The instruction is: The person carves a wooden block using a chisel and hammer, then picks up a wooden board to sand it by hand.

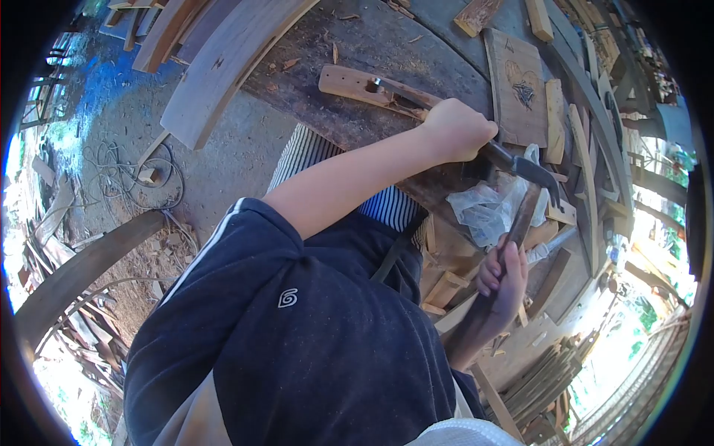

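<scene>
My left hand (457,131) is closed around the handle end of a metal chisel (401,93). The chisel's tip lies at a hole in a long wooden block (346,82), which rests on the dark work surface (312,56). My right hand (506,275) grips the wooden handle of a claw hammer (532,172). The hammer's dark head is right beside my left fist, its curved claw pointing away; whether it touches the chisel end is hidden by the fist. A crumpled clear plastic bag (480,212) lies below the hammer head.
A flat board (517,85) with a dark mark lies beyond my left hand. Curved planks (234,63) jut in at the upper left. Wood strips (584,186) and offcuts crowd the right. On the floor at left are a coiled cord (178,186) and a curved beam (89,256).
</scene>
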`<state>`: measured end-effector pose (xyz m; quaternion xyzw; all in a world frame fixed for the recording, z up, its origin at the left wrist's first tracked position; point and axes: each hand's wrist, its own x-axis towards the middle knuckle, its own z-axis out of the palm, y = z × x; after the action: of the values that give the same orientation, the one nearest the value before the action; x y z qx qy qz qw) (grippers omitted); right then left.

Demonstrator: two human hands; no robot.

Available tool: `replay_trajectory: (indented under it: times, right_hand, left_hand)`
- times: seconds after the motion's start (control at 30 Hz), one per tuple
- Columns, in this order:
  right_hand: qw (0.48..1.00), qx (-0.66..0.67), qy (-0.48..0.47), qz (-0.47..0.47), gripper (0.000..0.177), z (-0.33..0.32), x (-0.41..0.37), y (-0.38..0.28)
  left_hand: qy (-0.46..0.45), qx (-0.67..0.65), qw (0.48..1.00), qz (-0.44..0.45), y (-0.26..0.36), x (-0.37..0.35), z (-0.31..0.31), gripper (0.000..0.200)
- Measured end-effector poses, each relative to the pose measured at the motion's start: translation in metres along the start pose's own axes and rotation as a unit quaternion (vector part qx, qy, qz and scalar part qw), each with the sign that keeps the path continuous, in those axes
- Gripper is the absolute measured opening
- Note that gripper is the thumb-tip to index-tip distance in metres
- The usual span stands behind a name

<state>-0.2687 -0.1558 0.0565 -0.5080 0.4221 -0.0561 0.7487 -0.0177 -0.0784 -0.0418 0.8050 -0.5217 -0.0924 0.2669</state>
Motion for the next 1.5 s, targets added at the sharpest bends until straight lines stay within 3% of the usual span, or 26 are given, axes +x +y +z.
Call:
replay_trajectory:
  times: [0.03, 0.07, 0.17, 0.3, 0.37, 0.43, 0.47, 0.53, 0.6, 0.67, 0.77, 0.97, 1.0, 1.07, 1.1, 1.17, 1.27, 1.4, 1.5]
  right_hand:
    - [0.998, 0.01, -0.054, 0.026, 0.022, 0.003, -0.004, -0.002]
    - [0.998, 0.011, -0.051, 0.025, 0.022, 0.002, -0.009, -0.003]
    - [0.997, 0.054, 0.032, -0.052, 0.023, -0.019, -0.021, -0.004]
    - [0.989, 0.102, 0.077, -0.074, 0.025, -0.039, -0.033, 0.004]
    - [0.99, 0.103, 0.082, -0.056, 0.024, -0.043, -0.038, 0.015]
    - [0.99, 0.106, 0.088, -0.035, 0.023, -0.042, -0.042, 0.023]
    - [0.991, 0.109, 0.079, -0.015, 0.022, -0.037, -0.042, 0.027]
    - [0.99, 0.12, 0.068, 0.004, 0.021, -0.032, -0.039, 0.034]
    - [0.991, 0.112, 0.062, 0.022, 0.02, -0.03, -0.034, 0.042]
    - [0.992, 0.111, 0.057, 0.034, 0.021, -0.02, -0.031, 0.04]
    - [0.994, 0.092, 0.052, 0.043, 0.02, -0.008, -0.028, 0.039]
    - [0.996, 0.078, -0.015, 0.026, 0.016, 0.003, -0.033, 0.037]
    - [0.996, 0.089, -0.014, 0.026, 0.016, 0.003, -0.033, 0.039]
    - [0.996, 0.087, -0.02, 0.026, 0.015, 0.001, -0.034, 0.043]
    - [0.996, 0.086, -0.011, 0.018, 0.015, 0.0, -0.033, 0.05]
    - [0.995, 0.1, -0.005, 0.021, 0.015, -0.004, -0.033, 0.055]
    - [0.994, 0.108, 0.001, 0.024, 0.014, -0.012, -0.034, 0.059]
    - [0.994, 0.108, 0.012, 0.026, 0.009, -0.019, -0.037, 0.057]
    - [0.994, 0.107, 0.027, 0.017, 0.01, -0.018, -0.038, 0.054]
  left_hand:
    - [0.0, -0.001, 1.0, 0.005, 0.001, -0.001, -0.002, 0.02]
    - [0.0, -0.004, 1.0, 0.008, 0.003, -0.002, -0.004, 0.02]
    - [0.043, -0.023, 0.999, 0.005, 0.006, -0.001, -0.011, 0.021]
    - [0.115, -0.069, 0.991, 0.014, 0.009, -0.006, -0.043, 0.023]
    - [0.195, -0.171, 0.965, 0.025, 0.007, -0.011, -0.072, 0.03]
    - [0.354, -0.306, 0.881, 0.066, 0.0, -0.015, -0.093, 0.041]
    - [0.351, -0.303, 0.883, 0.068, -0.005, -0.021, -0.106, 0.041]
    - [0.338, -0.218, 0.915, -0.027, -0.017, -0.044, -0.138, 0.049]
    - [0.146, -0.083, 0.966, -0.196, -0.044, -0.058, -0.141, 0.053]
    - [0.092, 0.001, 0.975, -0.201, -0.086, -0.069, -0.112, 0.063]
    - [0.095, 0.086, 0.963, -0.236, -0.108, -0.084, -0.081, 0.067]
    - [-0.024, -0.032, 0.95, -0.31, -0.11, -0.08, -0.092, 0.06]
    - [-0.029, -0.023, 0.951, -0.307, -0.115, -0.08, -0.092, 0.06]
    - [-0.022, -0.168, 0.937, -0.307, -0.13, -0.082, -0.088, 0.041]
    - [-0.026, -0.161, 0.939, -0.304, -0.131, -0.082, -0.09, 0.041]
    - [0.001, -0.271, 0.907, -0.322, -0.131, -0.085, -0.092, 0.026]
    - [0.012, -0.315, 0.885, -0.344, -0.128, -0.091, -0.1, 0.027]
    - [0.07, -0.3, 0.897, -0.316, -0.114, -0.096, -0.098, 0.03]
    - [0.141, -0.198, 0.922, -0.301, -0.099, -0.089, -0.099, 0.035]
